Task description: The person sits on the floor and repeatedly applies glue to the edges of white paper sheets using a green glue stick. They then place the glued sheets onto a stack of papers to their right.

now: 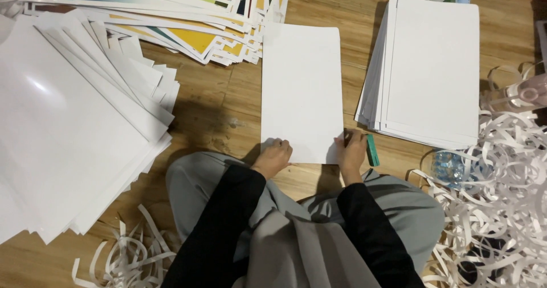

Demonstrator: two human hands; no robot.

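A single white sheet (pixel 302 88) lies flat on the wooden floor (pixel 228 102) in front of my knees. My left hand (pixel 273 158) rests with curled fingers on the sheet's near left corner. My right hand (pixel 352 150) presses the near right corner and grips a small green flat tool (pixel 372 150) that sticks out to its right. Black sleeves cover both my arms, and grey trousers show below them.
A fanned pile of glossy white sheets (pixel 68 122) fills the left. Printed yellow-and-white sheets (pixel 188 14) lie at the top. A neat white stack (pixel 427 65) sits on the right. Curled paper strips (pixel 501 174) heap at the right and lower left, with a clear plastic bottle (pixel 521 94) among them.
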